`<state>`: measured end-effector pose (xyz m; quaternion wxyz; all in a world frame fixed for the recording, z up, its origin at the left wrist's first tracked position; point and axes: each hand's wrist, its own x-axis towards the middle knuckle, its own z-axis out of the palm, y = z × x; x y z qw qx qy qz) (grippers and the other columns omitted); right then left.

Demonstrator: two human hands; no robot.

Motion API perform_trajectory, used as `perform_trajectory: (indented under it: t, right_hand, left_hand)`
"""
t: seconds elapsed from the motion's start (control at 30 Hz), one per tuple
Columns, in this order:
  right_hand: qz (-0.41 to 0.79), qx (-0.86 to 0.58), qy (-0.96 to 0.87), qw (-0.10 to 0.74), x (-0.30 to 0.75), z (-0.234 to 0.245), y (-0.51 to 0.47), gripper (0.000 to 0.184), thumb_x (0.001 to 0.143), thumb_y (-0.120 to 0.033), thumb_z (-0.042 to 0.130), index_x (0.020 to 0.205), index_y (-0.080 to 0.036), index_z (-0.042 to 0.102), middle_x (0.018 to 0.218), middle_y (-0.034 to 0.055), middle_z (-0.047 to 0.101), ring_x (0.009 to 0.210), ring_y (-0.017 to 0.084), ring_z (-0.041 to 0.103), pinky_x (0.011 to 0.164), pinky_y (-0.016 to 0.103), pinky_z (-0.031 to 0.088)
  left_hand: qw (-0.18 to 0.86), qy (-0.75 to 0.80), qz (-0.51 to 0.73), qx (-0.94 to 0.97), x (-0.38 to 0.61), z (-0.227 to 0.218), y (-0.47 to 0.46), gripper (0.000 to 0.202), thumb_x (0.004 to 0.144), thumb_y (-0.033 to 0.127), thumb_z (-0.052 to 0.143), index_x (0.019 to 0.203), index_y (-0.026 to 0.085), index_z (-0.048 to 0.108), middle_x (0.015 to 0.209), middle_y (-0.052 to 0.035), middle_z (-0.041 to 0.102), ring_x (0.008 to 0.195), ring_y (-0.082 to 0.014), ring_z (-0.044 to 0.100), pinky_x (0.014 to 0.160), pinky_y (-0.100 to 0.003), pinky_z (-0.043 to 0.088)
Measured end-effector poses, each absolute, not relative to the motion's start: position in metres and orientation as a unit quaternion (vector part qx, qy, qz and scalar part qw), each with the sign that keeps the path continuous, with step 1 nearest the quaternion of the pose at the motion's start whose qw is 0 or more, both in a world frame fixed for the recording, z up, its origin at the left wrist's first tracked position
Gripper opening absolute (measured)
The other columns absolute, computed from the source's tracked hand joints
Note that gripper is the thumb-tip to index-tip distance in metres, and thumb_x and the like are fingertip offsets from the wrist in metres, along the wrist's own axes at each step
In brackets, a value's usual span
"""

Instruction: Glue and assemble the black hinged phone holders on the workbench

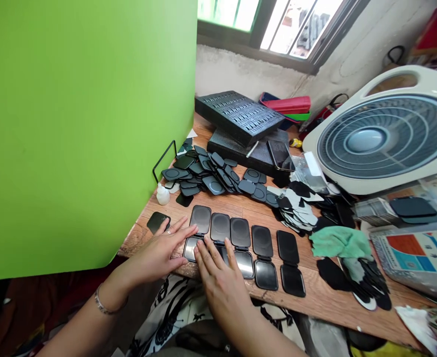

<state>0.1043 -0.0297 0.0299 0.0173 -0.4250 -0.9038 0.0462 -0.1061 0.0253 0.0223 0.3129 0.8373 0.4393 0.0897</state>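
A row of hinged black folding pads lies unfolded along the table's front edge, each with an upper and a lower square panel. My left hand [166, 250] is open at the leftmost folding pad [200, 219], its fingertips reaching the hinge area. Beneath its fingers a flat black square [158, 222] shows in part. My right hand [220, 277] lies open, fingers spread over the lower panels of the pads beside it. Those panels are partly hidden. To the right, the rightmost folding pad [288, 246] lies flat and untouched.
Behind the row are a heap of dark square pads [211, 173], a small white bottle [162, 194] and stacked black trays [241, 116]. At right are a green cloth [339, 242], black and white cut pieces [298, 213] and a box fan [385, 134]. A green panel [84, 124] borders the left.
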Motion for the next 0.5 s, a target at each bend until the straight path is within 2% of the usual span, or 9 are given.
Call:
perform_trajectory:
  t: [0.07, 0.17, 0.27, 0.33, 0.4, 0.5]
  right_hand:
    - [0.063, -0.427, -0.902, 0.018, 0.104, 0.03, -0.028, 0.051, 0.093, -0.022, 0.039, 0.141, -0.008, 0.036, 0.149, 0.0128, 0.032, 0.141, 0.029, 0.021, 0.111, 0.062, 0.021]
    - [0.107, -0.429, -0.896, 0.04, 0.109, 0.033, -0.027, 0.049, 0.091, -0.017, 0.041, 0.14, -0.017, 0.041, 0.148, 0.0077, 0.037, 0.142, 0.026, 0.021, 0.112, 0.06, 0.019]
    - [0.131, -0.478, -0.861, 0.112, 0.133, 0.041, -0.024, 0.055, 0.087, -0.006, 0.037, 0.14, -0.025, 0.041, 0.147, 0.0027, 0.039, 0.141, 0.021, 0.022, 0.113, 0.053, 0.024]
    - [0.107, -0.535, -0.818, 0.183, 0.166, 0.049, -0.017, 0.052, 0.088, -0.006, 0.035, 0.137, -0.023, 0.045, 0.146, 0.0058, 0.041, 0.139, 0.019, 0.029, 0.112, 0.049, 0.028]
    - [0.058, -0.597, -0.761, 0.246, 0.216, 0.057, -0.005, 0.043, 0.09, -0.014, 0.037, 0.129, -0.019, 0.054, 0.14, 0.0108, 0.047, 0.132, 0.021, 0.04, 0.108, 0.045, 0.035]
    - [-0.031, -0.706, -0.652, 0.274, 0.307, 0.062, 0.011, 0.037, 0.089, -0.022, 0.042, 0.122, -0.016, 0.059, 0.131, 0.0152, 0.054, 0.122, 0.024, 0.049, 0.104, 0.045, 0.038]
  left_hand:
    - [0.305, 0.442, 0.088, 0.839, -0.106, 0.024, 0.024, 0.072, 0.084, 0.025, 0.057, 0.146, 0.03, 0.022, 0.154, -0.0028, 0.026, 0.144, -0.0188, 0.011, 0.117, -0.05, 0.008]
    - [0.296, 0.444, 0.086, 0.842, -0.104, 0.025, 0.021, 0.071, 0.085, 0.026, 0.055, 0.147, 0.031, 0.02, 0.154, -0.0027, 0.025, 0.144, -0.0193, 0.01, 0.116, -0.051, 0.009]
    - [0.282, 0.441, 0.091, 0.847, -0.103, 0.025, 0.017, 0.073, 0.086, 0.024, 0.052, 0.148, 0.031, 0.015, 0.155, -0.0034, 0.021, 0.144, -0.0219, 0.01, 0.116, -0.053, 0.011]
    - [0.272, 0.429, 0.101, 0.856, -0.102, 0.027, 0.016, 0.075, 0.087, 0.022, 0.05, 0.149, 0.031, 0.01, 0.156, -0.0045, 0.019, 0.144, -0.0248, 0.009, 0.115, -0.055, 0.013]
    - [0.261, 0.413, 0.11, 0.865, -0.098, 0.032, 0.018, 0.075, 0.087, 0.024, 0.05, 0.149, 0.031, 0.008, 0.156, -0.0045, 0.018, 0.144, -0.0274, 0.009, 0.114, -0.057, 0.013]
    - [0.246, 0.375, 0.12, 0.886, -0.08, 0.047, 0.029, 0.071, 0.089, 0.03, 0.05, 0.149, 0.032, 0.012, 0.155, -0.0032, 0.023, 0.143, -0.0287, 0.012, 0.114, -0.055, 0.015]
